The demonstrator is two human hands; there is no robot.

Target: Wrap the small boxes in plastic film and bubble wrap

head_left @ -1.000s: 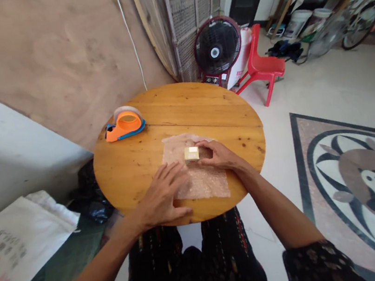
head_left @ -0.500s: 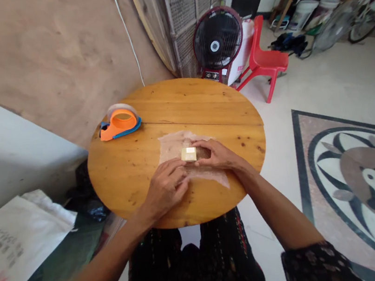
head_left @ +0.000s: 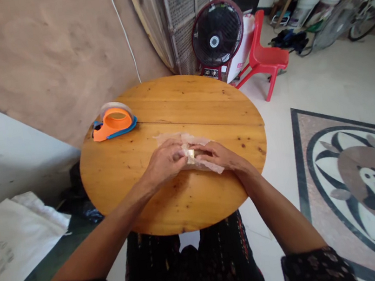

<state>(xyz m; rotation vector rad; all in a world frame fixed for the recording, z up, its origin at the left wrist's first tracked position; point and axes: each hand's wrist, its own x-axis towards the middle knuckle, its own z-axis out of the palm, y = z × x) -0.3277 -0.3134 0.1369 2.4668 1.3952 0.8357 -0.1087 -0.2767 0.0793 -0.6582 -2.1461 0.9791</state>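
Note:
A small pale yellow box point(head_left: 191, 155) lies on a sheet of thin translucent wrap point(head_left: 216, 166) at the middle of the round wooden table point(head_left: 169, 209). My left hand point(head_left: 166, 160) is closed on the wrap's left part, folded up against the box's left side. Fingers of my right hand point(head_left: 216, 154) curve round the right end of the box and hold it, with wrap beneath them. Part of the box is hidden by the wrap and my fingers.
An orange and blue tape dispenser point(head_left: 114, 121) stands at the table's back left. Beyond the table are a fan point(head_left: 217, 35) and a red chair point(head_left: 269, 59). A white sack point(head_left: 14, 232) lies at the left.
My left hand has moved up and brought the wrap's left and near parts over toward the box. My right hand stays at the box. The view has shifted slightly.

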